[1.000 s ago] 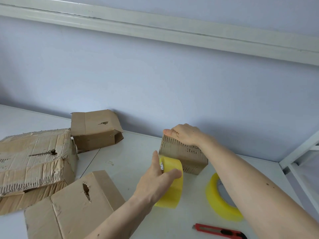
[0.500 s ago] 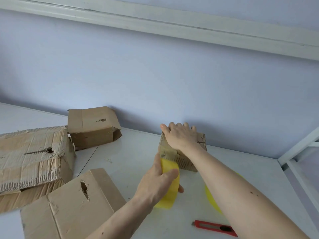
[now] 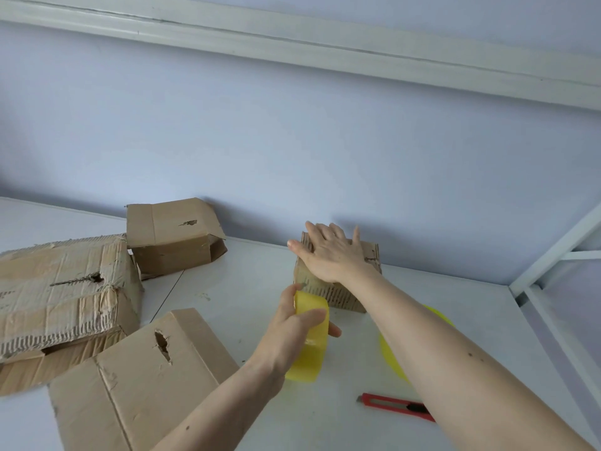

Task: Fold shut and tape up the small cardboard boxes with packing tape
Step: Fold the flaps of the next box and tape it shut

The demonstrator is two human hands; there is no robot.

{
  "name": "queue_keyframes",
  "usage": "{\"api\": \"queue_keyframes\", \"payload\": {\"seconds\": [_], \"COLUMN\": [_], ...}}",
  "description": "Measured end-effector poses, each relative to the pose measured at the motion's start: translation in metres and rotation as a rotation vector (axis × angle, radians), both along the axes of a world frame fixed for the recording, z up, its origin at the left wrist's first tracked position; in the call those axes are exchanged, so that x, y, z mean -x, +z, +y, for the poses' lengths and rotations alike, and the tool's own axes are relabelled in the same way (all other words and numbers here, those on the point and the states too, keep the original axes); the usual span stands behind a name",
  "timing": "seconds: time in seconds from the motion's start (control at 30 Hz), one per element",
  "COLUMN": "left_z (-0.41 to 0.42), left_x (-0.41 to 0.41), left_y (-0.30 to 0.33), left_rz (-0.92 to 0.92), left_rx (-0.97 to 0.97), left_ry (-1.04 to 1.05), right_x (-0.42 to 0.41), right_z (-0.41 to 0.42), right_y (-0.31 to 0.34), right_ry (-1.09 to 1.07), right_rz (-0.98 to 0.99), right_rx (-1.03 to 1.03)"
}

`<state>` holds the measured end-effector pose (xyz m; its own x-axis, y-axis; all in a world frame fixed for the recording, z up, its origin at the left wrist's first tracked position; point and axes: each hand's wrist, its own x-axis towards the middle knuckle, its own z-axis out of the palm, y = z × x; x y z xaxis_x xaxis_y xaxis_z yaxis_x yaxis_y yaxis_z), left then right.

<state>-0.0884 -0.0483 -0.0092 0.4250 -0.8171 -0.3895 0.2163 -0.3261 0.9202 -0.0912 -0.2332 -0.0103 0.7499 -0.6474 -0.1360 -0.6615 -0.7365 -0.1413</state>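
Gripping glossy round yellow tape roll (image 3: 310,336)

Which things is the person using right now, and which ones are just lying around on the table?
In use:
- small box, pressed flat by the right hand
- yellow tape roll, gripped by the left hand

Lying about:
- second tape roll, partly hidden behind the right arm
- red utility knife
- three other cardboard boxes at left

A pale lavender wall (image 3: 292,151) is rising behind the white table (image 3: 247,288), with 1 white beam (image 3: 325,43) crossing above and a white metal frame (image 3: 553,255) standing at right.
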Motion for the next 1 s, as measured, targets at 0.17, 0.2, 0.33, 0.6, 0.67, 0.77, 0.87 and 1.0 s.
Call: {"api": "queue_keyframes", "payload": {"seconds": [0.17,0.2,0.33,0.6,0.67,0.77,0.87,1.0], "left_z": [0.002,0.004,0.010,0.014,0.016,0.019,0.021,0.022], "left_x": [-0.008,-0.007,-0.005,0.003,0.003,0.004,0.006,0.010], "left_y": [0.004,0.002,-0.006,-0.010,-0.008,-0.003,0.000,0.000], "left_rz": [0.140,0.154,0.263,0.297,0.292,0.302,0.327,0.326], "left_rx": [-0.021,-0.044,-0.071,-0.013,-0.002,0.000,0.011,0.031], "left_ry": [-0.004,-0.010,-0.007,-0.001,-0.008,-0.018,-0.008,0.001], "right_x": [0.001,0.001,0.003,0.036,0.052,0.084,0.119,0.148], "right_z": [0.000,0.001,0.002,0.002,0.006,0.020,0.038,0.055], "right_y": [-0.001,-0.001,0.001,0.028,0.034,0.045,0.051,0.029], "right_ry": [-0.020,-0.023,-0.032,-0.014,0.014,0.045,0.064,0.061], "right_rz": [0.000,-0.004,-0.040,-0.668,-0.723,-0.607,-0.283,0.248], "right_rx": [-0.007,-0.004,-0.028,-0.149,-0.131,-0.158,-0.372,-0.441]}}
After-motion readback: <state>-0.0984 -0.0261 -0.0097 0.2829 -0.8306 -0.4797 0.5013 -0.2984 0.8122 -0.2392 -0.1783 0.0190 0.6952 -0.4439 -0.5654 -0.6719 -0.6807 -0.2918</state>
